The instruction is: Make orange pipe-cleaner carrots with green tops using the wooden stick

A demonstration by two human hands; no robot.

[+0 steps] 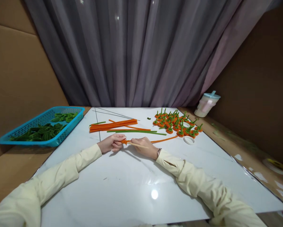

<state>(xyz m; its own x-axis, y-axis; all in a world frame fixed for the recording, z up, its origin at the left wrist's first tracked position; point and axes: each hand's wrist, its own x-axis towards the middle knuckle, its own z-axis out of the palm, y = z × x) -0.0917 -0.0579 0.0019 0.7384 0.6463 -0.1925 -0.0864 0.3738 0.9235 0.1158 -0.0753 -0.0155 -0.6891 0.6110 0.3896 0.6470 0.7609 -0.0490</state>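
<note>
My left hand [113, 142] is closed, its fingertips pinching the wound end of an orange pipe cleaner [124, 141]. The coil sits around one end of a thin wooden stick [139, 145], which slants to the right in front of my right hand [143, 146]. That right hand is also closed, close beside the coil, with the pipe cleaner running through it and its loose tail [165, 139] trailing right across the table. The right fingertips are partly hidden. Beyond the hands lies a bundle of orange pipe cleaners [113, 125], with green pipe cleaners [136, 131] in front.
Many orange coiled pieces with green stems [176, 123] cluster at the back right, near a white ring [189, 140]. A blue basket [28, 143] of green pieces stands left. A lidded cup [206, 104] stands at the right, and grey curtains [129, 56] hang behind the white table [122, 195].
</note>
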